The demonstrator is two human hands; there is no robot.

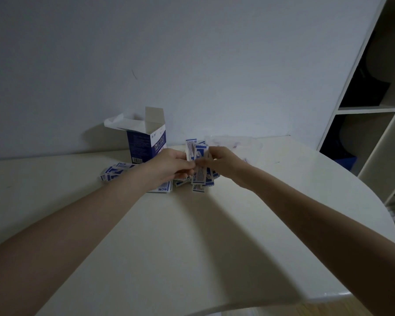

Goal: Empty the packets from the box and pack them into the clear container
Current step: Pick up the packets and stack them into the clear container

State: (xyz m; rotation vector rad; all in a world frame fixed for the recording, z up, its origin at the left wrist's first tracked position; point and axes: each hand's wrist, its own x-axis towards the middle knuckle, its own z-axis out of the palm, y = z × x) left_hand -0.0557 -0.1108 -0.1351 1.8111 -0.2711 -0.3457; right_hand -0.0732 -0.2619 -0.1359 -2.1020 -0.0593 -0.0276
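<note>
A blue and white box [146, 142] stands upright near the wall with its top flap open and white paper sticking out. Several blue and white packets [116, 172] lie scattered on the white table [192, 236] in front of it. My left hand [169, 166] and my right hand [221, 164] meet over the pile. Together they grip a bunch of packets [197, 151] standing on end, with more packets hanging below the fingers. The clear container [235, 144] sits just behind my right hand, faint and hard to make out.
A white shelf unit [369, 110] with dark items stands at the right, beyond the table's rounded edge. A plain wall runs behind the table. A blue bin [344, 164] sits low beside the shelf.
</note>
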